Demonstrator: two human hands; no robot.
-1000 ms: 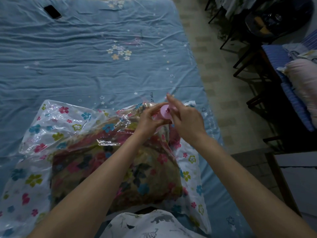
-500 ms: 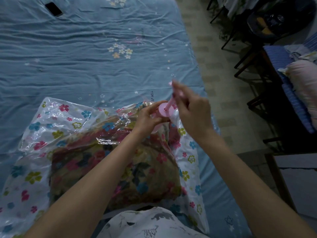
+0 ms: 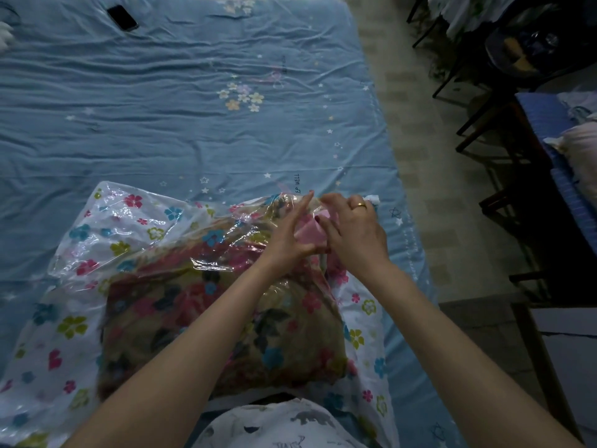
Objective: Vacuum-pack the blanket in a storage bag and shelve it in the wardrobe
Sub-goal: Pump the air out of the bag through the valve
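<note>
A clear storage bag (image 3: 106, 227) printed with flowers lies on the blue bed near me. Inside it is the folded floral blanket (image 3: 210, 318). At the bag's far right corner stands a small pink hand pump (image 3: 308, 232) on the bag's valve. My left hand (image 3: 287, 234) holds the pump from the left, fingers stretched upward and thumb pinching under it. My right hand (image 3: 355, 234), with a ring, grips the pump's top from the right, its fingers curled over it. Most of the pump is hidden between the hands.
The blue sheet (image 3: 193, 124) stretches away beyond the bag. A black phone (image 3: 122, 17) lies at the far left. The bed's right edge borders a tiled floor (image 3: 416, 176). Dark chair legs (image 3: 478, 130) and a bench with pillows (image 3: 578, 156) stand at the right.
My right hand, which had lifted the pink plunger up half a second ago, has come back down onto the pump. The left hand stays at the valve, its fingers now straighter.
</note>
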